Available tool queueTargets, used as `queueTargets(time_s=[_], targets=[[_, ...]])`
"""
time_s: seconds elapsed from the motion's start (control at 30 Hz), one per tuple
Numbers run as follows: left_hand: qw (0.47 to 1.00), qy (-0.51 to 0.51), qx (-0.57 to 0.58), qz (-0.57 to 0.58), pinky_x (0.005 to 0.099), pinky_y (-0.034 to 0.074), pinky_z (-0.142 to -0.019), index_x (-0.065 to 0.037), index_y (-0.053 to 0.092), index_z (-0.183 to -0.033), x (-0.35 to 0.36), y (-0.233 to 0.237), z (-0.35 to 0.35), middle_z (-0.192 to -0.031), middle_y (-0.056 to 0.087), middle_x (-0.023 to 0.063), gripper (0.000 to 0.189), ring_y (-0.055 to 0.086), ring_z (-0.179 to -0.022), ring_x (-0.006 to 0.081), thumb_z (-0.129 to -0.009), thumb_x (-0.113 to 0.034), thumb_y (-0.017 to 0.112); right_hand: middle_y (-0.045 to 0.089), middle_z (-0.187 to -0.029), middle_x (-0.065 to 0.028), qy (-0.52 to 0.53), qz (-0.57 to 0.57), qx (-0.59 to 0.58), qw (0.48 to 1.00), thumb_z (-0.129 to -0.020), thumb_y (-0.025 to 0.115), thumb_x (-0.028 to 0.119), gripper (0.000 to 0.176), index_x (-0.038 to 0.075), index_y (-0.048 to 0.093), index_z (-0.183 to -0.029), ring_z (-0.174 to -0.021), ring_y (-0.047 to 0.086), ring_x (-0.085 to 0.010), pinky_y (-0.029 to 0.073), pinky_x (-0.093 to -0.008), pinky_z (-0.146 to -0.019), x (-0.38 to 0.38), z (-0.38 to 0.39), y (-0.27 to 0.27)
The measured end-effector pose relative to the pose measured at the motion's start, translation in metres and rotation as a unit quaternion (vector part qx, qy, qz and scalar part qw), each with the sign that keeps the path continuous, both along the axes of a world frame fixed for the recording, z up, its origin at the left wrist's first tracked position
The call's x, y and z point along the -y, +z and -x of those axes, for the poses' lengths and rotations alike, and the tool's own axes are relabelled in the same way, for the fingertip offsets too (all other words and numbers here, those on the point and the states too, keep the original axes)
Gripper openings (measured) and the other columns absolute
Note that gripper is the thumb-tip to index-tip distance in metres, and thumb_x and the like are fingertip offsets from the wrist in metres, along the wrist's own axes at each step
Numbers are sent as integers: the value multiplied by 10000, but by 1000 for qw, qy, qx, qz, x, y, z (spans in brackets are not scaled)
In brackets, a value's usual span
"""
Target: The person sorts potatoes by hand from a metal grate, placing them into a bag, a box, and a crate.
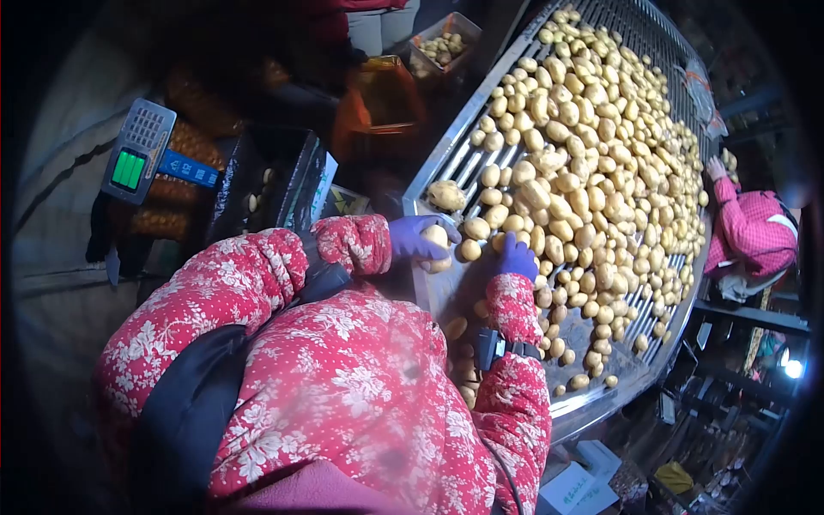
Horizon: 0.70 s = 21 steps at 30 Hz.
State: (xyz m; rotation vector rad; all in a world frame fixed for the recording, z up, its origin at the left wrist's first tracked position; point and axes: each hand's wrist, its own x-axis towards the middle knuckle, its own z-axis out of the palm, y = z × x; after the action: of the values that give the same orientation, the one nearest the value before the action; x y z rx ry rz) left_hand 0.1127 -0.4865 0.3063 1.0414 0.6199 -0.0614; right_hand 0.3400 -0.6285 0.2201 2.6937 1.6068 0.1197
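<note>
Now | left hand (419, 239) pinching potato (437, 235) at table rim (442, 148) | right hand (518, 257) grip unclear

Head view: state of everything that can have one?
left hand: grip shut on potato
right hand: resting on pile, grip unclear
scale: display lit green
conveyor: mostly covered by the pile
crate: part filled

Your left hand (419, 239), in a purple glove, grips a potato (438, 234) at the edge of a roller table (446, 163). Your right hand (518, 257) rests among the heaped potatoes (601, 172). Across the table, a co-worker's pink sleeve (747, 232) reaches in.
</note>
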Motion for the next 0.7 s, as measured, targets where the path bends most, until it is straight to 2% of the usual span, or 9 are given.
queueTargets(time_s=[0.1,0.23,0.33,0.43,0.47,0.53,0.6,0.63,0.7], targets=[[949,13,141,-282,352,433,-999,-77,496,-1306,-7,4,6,-1276,512,111,706,518,-1170,222,-701,-202,836,612,-967,-141,-23,64,-28,997,-791,669,474,565,206,513,-1263,-891,619,-341,501,-462,-724,1,-6,4],[883,80,193,-420,392,354,-1079,-83,395,-1412,-14,17,12,-1415,378,134,889,407,-1295,262,-661,-227,848,658,-1006,-159,48,-238,-99,965,-774,745,368,548,57,600,-1201,-851,637,-327,508,-434,-802,8,21,46],[833,71,124,-534,407,313,-1108,-100,337,-1456,-17,11,7,-1436,355,145,956,348,-1348,307,-651,-241,833,628,-1150,-137,-52,-266,-711,649,-869,672,176,557,42,454,-1364,-846,640,-173,525,-267,-718,-8,67,66],[817,38,87,-569,402,297,-1121,-98,314,-1467,-12,27,9,-1446,348,161,976,352,-1349,312,-649,-231,829,514,-1286,-203,113,-214,-616,750,-843,598,94,680,54,306,-1456,-1009,611,-236,543,-342,-806,-29,104,72],[809,40,109,-577,402,286,-1131,-79,279,-1478,-13,26,6,-1471,328,167,987,341,-1364,304,-670,-222,827,510,-1295,-205,23,-195,-697,690,-835,626,109,698,54,308,-1454,-1034,605,-253,540,-357,-825,-38,105,75],[950,96,147,-259,410,283,-1136,-66,255,-1485,-18,27,6,-1481,320,171,985,327,-1378,298,-686,-190,818,525,-1289,-207,-83,-187,-825,526,-811,656,165,737,57,315,-1455,-1040,611,-291,543,-385,-839,-41,103,87],[933,148,260,198,396,349,-1107,-42,318,-1451,-31,17,6,-1431,411,161,883,400,-1342,274,-721,-136,805,562,-1258,-207,-111,-208,-916,324,-780,661,249,780,64,323,-1459,-999,636,-334,555,-412,-831,-31,101,118],[942,138,254,169,421,352,-1099,-47,328,-1447,-34,5,8,-1427,418,176,786,410,-1330,299,-783,-159,733,581,-1243,-207,-124,-215,-944,216,-765,663,290,805,68,327,-1461,-979,649,-355,561,-425,-826,-27,101,125],[964,103,240,43,442,378,-1060,-54,359,-1428,-35,1,8,-1398,449,182,637,447,-1285,319,-871,-189,636,546,-1306,-207,-116,-218,-948,200,-718,656,319,839,99,341,-1464,-1006,642,-365,569,-448,-793,-21,95,123]])
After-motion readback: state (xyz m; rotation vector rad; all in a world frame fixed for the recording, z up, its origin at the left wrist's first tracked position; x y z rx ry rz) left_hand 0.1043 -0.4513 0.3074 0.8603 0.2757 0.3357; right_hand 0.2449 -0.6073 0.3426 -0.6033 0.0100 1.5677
